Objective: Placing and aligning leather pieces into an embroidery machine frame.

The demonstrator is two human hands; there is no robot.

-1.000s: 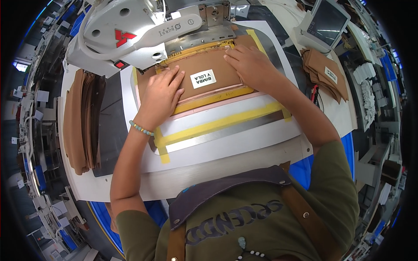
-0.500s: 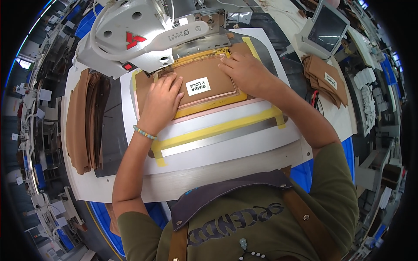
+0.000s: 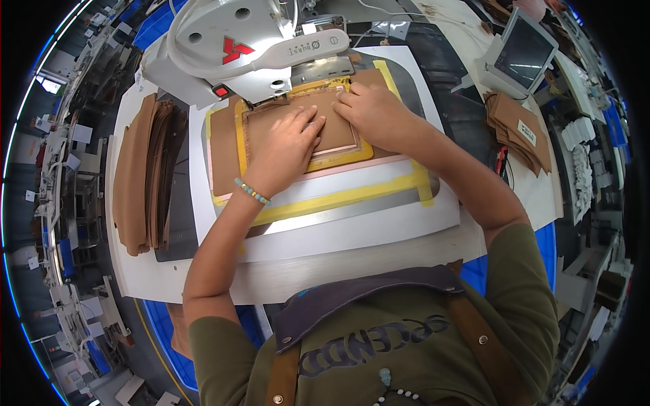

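Note:
My left hand (image 3: 287,145) lies flat, fingers stretched out, on a brown panel (image 3: 338,137) set inside a yellow frame (image 3: 333,162). The white label on that panel is hidden, apparently under this hand. At the frame's upper right corner is my right hand (image 3: 379,118). Its fingers are bent and pressed together, tips at the frame's inner edge; whatever they may hold is hidden. Close behind the frame stands a white industrial sewing machine (image 3: 203,51). Beneath the frame lies a larger brown sheet (image 3: 223,152), bordered with yellow tape (image 3: 318,203).
On the left stands a stack of brown pieces (image 3: 139,176). To the right are more labelled brown pieces (image 3: 518,125), a red-handled tool (image 3: 501,161) and a screen on a stand (image 3: 525,57). Blue bins (image 3: 159,328) sit below the table edge.
My left hand has slid right, from the panel's left side over to its middle, where the white label showed. The right hand stays at the upper right corner, its fingers slightly more bunched.

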